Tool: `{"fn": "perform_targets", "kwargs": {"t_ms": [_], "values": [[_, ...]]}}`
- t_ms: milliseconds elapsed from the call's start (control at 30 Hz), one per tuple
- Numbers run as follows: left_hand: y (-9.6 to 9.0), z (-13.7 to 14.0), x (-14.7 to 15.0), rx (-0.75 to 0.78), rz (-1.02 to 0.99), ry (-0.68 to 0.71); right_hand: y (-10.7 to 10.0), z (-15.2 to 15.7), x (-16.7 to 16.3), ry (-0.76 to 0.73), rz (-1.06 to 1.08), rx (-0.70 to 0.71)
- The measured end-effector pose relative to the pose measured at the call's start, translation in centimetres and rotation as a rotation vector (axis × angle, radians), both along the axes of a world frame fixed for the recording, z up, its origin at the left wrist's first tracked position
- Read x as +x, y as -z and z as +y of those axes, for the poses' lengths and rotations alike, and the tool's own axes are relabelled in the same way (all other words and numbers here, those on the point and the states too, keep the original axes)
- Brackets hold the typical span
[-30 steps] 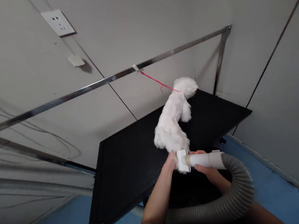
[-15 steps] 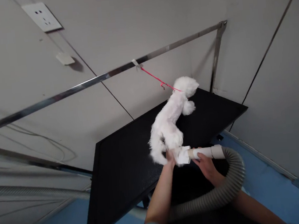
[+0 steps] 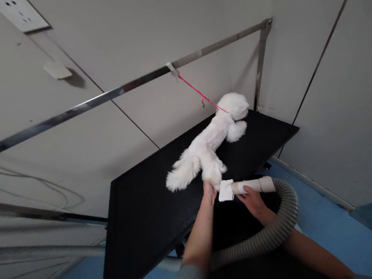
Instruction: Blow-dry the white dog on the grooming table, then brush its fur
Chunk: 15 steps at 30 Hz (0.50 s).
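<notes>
A white, fluffy dog (image 3: 210,137) stands on a black grooming table (image 3: 143,209), its head toward the far right and its tail toward me. My left hand (image 3: 210,193) is closed around the lower part of a hind leg; the fingers are partly hidden by the fur. In my right hand (image 3: 254,201) is a dryer nozzle (image 3: 256,186), its flat white end pointing left at that leg, a little apart from my left hand. A grey ribbed hose (image 3: 284,217) curves down from the nozzle and passes under my forearms. A red leash (image 3: 191,86) runs to the dog's neck.
A metal bar (image 3: 112,95) crosses above the table and carries the leash's white clip. Behind it is a grey wall with a white socket (image 3: 21,14) and loose cables (image 3: 28,175). The blue floor (image 3: 325,218) shows around the table.
The dog's tail has swung out to the left, and its hind leg looks more stretched toward me. The nozzle has shifted slightly left and up in view. Both hands keep their hold.
</notes>
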<state>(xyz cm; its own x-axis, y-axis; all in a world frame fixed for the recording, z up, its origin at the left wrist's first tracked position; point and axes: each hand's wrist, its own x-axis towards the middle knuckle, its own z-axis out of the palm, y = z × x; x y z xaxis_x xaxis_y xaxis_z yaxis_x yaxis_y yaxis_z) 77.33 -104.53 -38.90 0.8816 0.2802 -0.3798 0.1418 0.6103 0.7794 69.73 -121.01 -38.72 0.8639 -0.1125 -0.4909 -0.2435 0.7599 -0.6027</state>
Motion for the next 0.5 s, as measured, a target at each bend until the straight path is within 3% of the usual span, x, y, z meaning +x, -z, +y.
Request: {"fn": "perform_targets", "kwargs": {"t_ms": [100, 333, 500], "values": [[0.1, -0.9, 0.4, -0.028, -0.01, 0.006, 0.1, -0.6, 0.2, 0.027, -0.003, 0.009], [1.6, -0.6, -2.4, -0.045, -0.026, 0.029, 1.1, -0.4, 0.7, 0.002, 0.033, 0.026], [1.2, -0.2, -0.9, -0.061, -0.008, 0.071, 1.1, -0.4, 0.5, -0.005, 0.039, 0.012]]}}
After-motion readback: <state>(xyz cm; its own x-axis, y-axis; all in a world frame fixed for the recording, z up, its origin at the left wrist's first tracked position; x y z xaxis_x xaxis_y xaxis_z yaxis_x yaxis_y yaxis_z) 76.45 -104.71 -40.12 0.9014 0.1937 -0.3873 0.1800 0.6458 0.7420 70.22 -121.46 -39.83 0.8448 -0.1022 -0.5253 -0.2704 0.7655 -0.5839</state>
